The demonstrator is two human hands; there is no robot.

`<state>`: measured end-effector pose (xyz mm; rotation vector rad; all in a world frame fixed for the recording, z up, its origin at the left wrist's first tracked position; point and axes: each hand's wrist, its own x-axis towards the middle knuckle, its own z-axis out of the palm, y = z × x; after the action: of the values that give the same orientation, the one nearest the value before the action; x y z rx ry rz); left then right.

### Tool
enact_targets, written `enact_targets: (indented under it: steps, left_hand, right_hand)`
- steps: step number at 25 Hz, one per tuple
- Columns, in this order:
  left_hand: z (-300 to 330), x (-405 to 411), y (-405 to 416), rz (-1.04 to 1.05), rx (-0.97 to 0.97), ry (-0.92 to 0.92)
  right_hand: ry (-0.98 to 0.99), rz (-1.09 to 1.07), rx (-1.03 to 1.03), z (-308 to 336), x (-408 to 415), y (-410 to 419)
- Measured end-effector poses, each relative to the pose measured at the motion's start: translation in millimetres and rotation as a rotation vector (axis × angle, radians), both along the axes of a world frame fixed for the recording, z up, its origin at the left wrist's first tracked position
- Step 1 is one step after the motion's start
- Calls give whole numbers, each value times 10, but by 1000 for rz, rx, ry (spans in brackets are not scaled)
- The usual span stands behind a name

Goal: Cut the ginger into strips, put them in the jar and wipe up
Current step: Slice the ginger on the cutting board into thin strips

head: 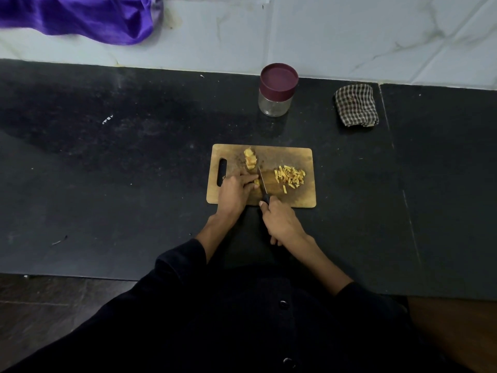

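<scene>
both busy: left hand [236, 188] presses ginger [251, 168] flat-fingered, right hand [279, 222] grips knife [263, 184].

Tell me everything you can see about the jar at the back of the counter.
The jar is a small, round container with clear walls that look like glass or plastic, closed by a wide maroon lid. It stands upright on the dark counter near the tiled wall, beyond the wooden cutting board and to the left of the folded checked cloth. It appears empty. Only the counter touches it; both hands are away at the board.
</scene>
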<state>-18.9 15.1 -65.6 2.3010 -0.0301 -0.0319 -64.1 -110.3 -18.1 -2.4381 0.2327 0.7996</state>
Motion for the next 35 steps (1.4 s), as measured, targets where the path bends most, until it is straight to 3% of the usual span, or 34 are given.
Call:
enact_targets:
  steps: [4, 20, 35]
  left_hand:
    - [9, -18, -14, 2, -10, -20]
    - [40, -54, -19, 0, -26, 17]
    - [-9, -35, 1, 6, -15, -13]
  right_hand:
    - [67, 3, -45, 23, -47, 0]
    - [-42, -54, -115, -105, -178, 18]
    - [51, -162, 267, 41, -166, -28]
